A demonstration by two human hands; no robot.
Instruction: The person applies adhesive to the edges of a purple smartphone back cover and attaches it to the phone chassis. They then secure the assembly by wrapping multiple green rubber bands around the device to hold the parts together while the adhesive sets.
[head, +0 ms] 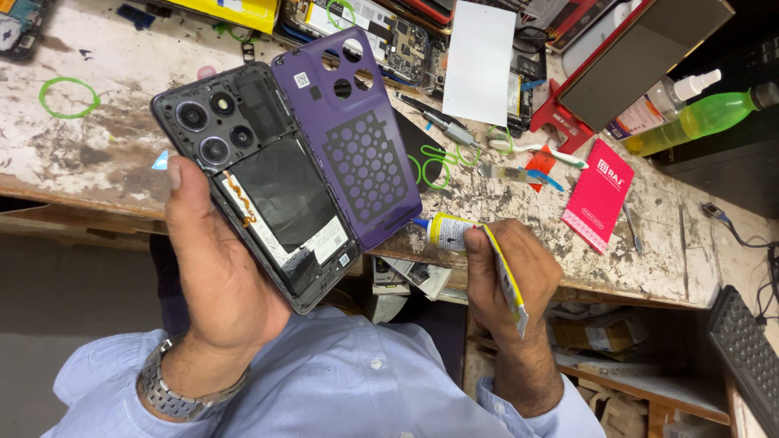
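My left hand (213, 272) grips an opened dark smartphone (260, 182) from below, its camera lenses and black battery area facing up. Next to it, touching its right side, lies a purple back cover (353, 134) with round camera cut-outs and a honeycomb pad on its inner face. My right hand (507, 280) is shut on a yellow and white glue tube (471, 243). The tube's blue nozzle touches the lower right edge of the purple cover. A metal watch sits on my left wrist.
A worn, stained workbench (105, 138) carries a white sheet (479, 61), tweezers (442, 122), a red packet (599, 203), a green bottle (702, 118), a small spray bottle (661, 101), and phone parts along the far edge. A dark grid-patterned mat (746, 349) lies at the right.
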